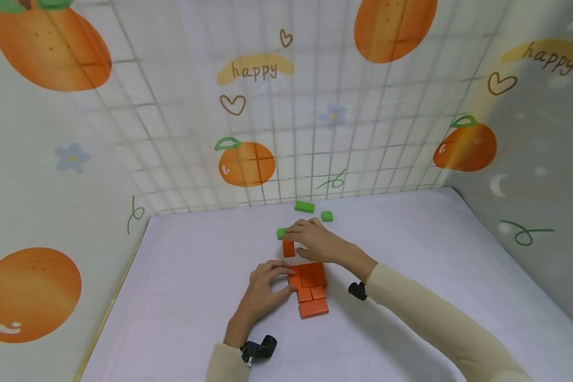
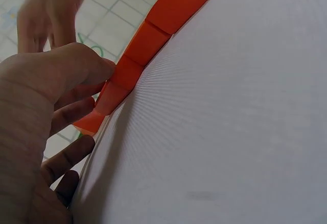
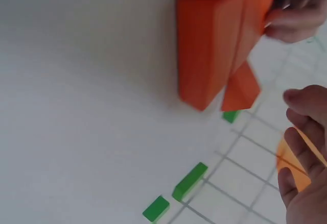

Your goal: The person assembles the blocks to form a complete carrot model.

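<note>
"What stands behind?"

"A sheet printed with oranges, meeting the worktop along its back edge."

"And the hands?"

"The left hand has thumb and a fingertip against the left side of the cluster, probably to steady it; whether it grips or only rests there cannot be told. The right hand arches beside the upright block, fingers loosely bent and spread. The right wrist view shows a gap there, so it seems to hold nothing."

"Where is the cluster?"

"About midway between the worktop's left and right edges: orange blocks laid side to side, likely packed close so their edges line up. The upright block stands apart, just beyond it."

"And the green?"

"A bar by the back edge, a cube just to its right, and a piece behind the upright block, partly hidden. They lie beyond the orange, perhaps kept separate by colour."
</note>
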The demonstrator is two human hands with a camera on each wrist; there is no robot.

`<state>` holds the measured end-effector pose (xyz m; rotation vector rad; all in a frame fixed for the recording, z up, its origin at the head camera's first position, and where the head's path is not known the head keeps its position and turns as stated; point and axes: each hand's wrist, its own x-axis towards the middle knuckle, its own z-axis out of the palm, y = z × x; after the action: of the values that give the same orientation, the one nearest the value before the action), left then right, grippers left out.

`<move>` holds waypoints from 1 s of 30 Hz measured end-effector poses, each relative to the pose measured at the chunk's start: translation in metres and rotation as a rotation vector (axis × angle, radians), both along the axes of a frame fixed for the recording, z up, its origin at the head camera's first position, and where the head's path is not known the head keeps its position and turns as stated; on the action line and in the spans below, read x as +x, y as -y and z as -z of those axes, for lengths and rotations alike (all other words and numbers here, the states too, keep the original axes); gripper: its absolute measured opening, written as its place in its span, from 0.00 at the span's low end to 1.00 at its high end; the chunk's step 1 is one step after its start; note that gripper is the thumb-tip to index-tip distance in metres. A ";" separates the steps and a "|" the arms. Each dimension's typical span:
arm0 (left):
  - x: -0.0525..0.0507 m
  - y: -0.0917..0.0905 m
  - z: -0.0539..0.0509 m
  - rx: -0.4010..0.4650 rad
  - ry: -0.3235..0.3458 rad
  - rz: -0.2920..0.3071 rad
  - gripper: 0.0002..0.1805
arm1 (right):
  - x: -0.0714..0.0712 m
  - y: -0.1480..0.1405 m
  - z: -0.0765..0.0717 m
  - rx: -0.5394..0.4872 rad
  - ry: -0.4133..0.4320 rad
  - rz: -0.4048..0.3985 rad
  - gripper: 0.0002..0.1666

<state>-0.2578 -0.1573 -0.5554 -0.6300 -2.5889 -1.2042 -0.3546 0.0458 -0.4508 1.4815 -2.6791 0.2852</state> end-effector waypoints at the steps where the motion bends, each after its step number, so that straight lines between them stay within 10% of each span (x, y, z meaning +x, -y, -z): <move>1: 0.000 -0.001 0.000 -0.001 -0.003 -0.002 0.14 | -0.005 0.003 0.002 0.033 -0.007 -0.005 0.28; 9: 0.003 -0.006 -0.001 0.014 0.001 -0.003 0.14 | -0.033 0.005 0.017 0.155 -0.026 -0.036 0.26; 30: 0.003 -0.002 -0.003 -0.016 -0.010 -0.019 0.15 | -0.023 -0.030 0.027 0.020 0.023 0.076 0.15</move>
<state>-0.2552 -0.1550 -0.5521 -0.6120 -2.5928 -1.1723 -0.3779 0.0759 -0.4781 1.3856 -2.7566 0.2741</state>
